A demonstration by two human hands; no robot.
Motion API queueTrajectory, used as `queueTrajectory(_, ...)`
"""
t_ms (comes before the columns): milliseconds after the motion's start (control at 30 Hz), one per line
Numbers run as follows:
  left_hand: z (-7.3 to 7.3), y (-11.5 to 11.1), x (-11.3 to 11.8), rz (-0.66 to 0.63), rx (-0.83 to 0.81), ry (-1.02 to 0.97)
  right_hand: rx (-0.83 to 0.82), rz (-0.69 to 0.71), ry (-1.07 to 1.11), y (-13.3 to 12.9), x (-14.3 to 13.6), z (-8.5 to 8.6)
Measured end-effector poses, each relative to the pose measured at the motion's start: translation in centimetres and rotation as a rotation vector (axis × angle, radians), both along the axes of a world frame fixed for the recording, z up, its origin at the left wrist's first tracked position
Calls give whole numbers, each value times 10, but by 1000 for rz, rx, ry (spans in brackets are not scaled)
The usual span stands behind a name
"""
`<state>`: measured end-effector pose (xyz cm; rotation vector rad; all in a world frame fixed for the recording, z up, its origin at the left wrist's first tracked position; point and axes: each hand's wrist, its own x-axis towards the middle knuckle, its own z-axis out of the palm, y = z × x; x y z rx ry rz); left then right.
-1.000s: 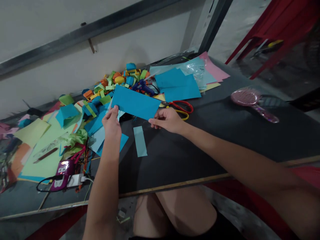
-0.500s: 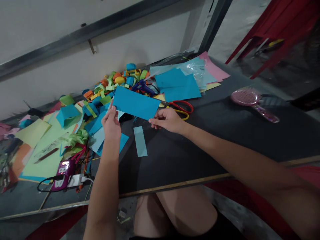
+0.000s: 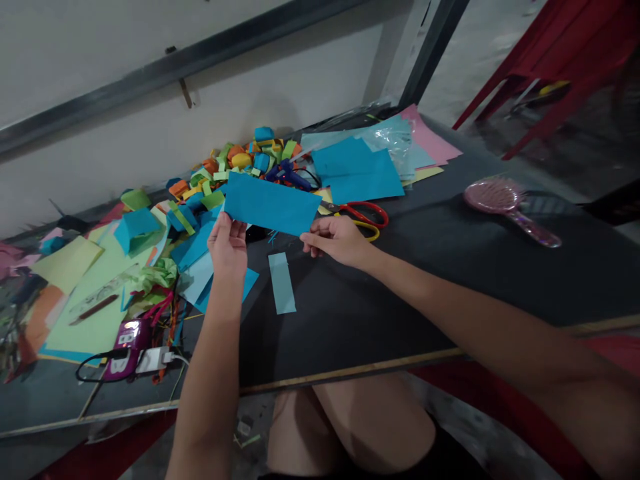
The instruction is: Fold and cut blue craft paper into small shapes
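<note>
A rectangular sheet of blue paper [image 3: 271, 203] is held up above the dark table between both hands. My left hand [image 3: 227, 243] pinches its left end, closed with the thumb at the lower left corner. At the lower right corner, my right hand [image 3: 336, 240] is closed on the sheet between thumb and curled fingers. Below the sheet, a pale blue paper strip [image 3: 283, 283] lies flat on the table. Scissors with red and yellow handles [image 3: 367, 215] rest just behind my right hand.
Folded paper pieces [image 3: 220, 170] are heaped by the wall, near a blue glue gun [image 3: 289, 175]. Blue sheets [image 3: 357, 170] lie at the back. A pink hairbrush [image 3: 510, 207] is at right. A purple power socket [image 3: 127, 347] with cables sits front left on the table [image 3: 400, 300].
The left end of the blue sheet has tilted slightly, and my left hand's fingers have shifted at its corner. My right hand has stayed almost in place.
</note>
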<state>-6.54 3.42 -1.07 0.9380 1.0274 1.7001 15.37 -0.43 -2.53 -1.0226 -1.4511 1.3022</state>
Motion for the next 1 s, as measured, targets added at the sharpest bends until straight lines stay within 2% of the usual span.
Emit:
queueTrajectory(133, 0, -4, 7, -139, 65, 18, 62, -77, -70, 0, -1, 1)
queueTrajectory(267, -6, -8, 19, -305, 17, 108, 97, -104, -93, 0, -1, -2)
queueTrajectory(333, -8, -12, 23, -246, 26, 296, 81, -133, -56, 1, -1, -4)
queueTrajectory(400, -7, -17, 23, -101, 159, 612, 46, -176, 8, 3, 0, -6)
queueTrajectory(500, -5, -26, 18, 69, 554, 1146, -108, -236, 213, 8, 2, -7)
queueTrajectory(567, -5, -30, 15, 131, 789, 1407, -270, -191, 348, 11, 4, -5)
queueTrajectory(667, -8, -30, 10, 228, 1000, 1641, -424, -58, 426, 13, 5, -2)
queueTrajectory(733, -10, -27, 7, 219, 1066, 1708, -412, -43, 443, 13, 4, 0)
queueTrajectory(800, -11, -23, 7, 128, 1063, 1707, -328, -47, 456, 12, 2, 1)
queueTrajectory(867, -11, -21, 9, 42, 973, 1661, -230, -13, 460, 11, 0, 1)
queueTrajectory(933, -10, -22, 16, 42, 815, 1552, -168, 34, 459, 10, 0, 0)
queueTrajectory(1000, -9, -24, 25, 75, 603, 1342, -159, 57, 452, 10, 0, -1)
